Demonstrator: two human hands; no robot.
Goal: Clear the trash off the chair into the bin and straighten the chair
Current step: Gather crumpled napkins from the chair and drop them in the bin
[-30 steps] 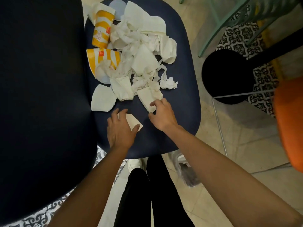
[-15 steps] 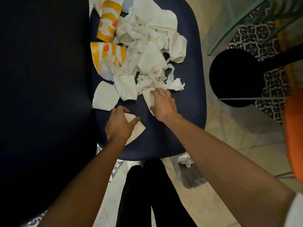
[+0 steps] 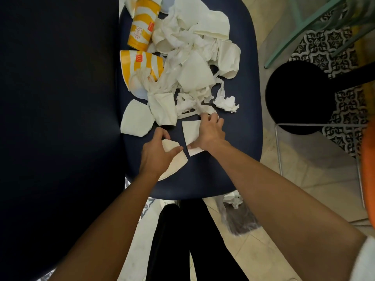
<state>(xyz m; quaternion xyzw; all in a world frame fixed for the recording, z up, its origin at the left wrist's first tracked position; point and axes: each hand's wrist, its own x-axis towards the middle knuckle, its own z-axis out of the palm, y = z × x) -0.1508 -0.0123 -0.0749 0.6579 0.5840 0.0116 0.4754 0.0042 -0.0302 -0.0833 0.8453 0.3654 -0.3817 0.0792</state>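
while both hands rest on the dark blue chair seat (image 3: pixel 239 155), each one presses on a separate piece of white paper. the left hand (image 3: pixel 157 157) lies palm down with its fingers curled and thumb out, pinching the near corner of a curved white paper piece (image 3: pixel 176 159) that pokes out under the thumb and past the wrist. the right hand (image 3: pixel 211 132) lies over a second flat white scrap (image 3: pixel 190 130), fingers spread and bent over its far edge, thumb pressing its near edge; whether it has a true grip cannot be told. just beyond the right fingertips sits the heap of crumpled white napkins and torn paper (image 3: pixel 194 78), too tangled to count. two yellow-and-white striped paper cups (image 3: pixel 142 25) lie on their sides at the heap's far left, one beyond the other. one flattened white piece (image 3: pixel 136 120) lies just beyond the left fingers. below the right forearm, one clear plastic bag (image 3: pixel 237 218) with a white wad in it sits on the tiled floor. one round black stool (image 3: pixel 300 98) stands well to the right.
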